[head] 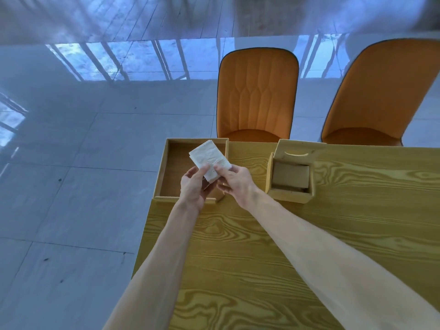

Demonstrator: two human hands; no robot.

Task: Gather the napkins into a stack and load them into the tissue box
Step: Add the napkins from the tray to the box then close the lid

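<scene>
A white stack of napkins [209, 158] is held tilted above the open wooden tray [164, 167] at the table's far left corner. My left hand [194, 186] grips the stack's near end from the left, thumb on top. My right hand [234, 181] pinches the same end from the right. The wooden tissue box [289, 195] stands to the right of my hands, its lid [297, 148] raised at the back. Inside it lies a flat brownish insert [290, 176]. No napkins show in the box.
The wood-grain table [262, 246] ends at its left edge close to the tray, with glossy tiled floor [71, 163] beyond. Two orange chairs [257, 96] [381, 96] stand at the table's far side.
</scene>
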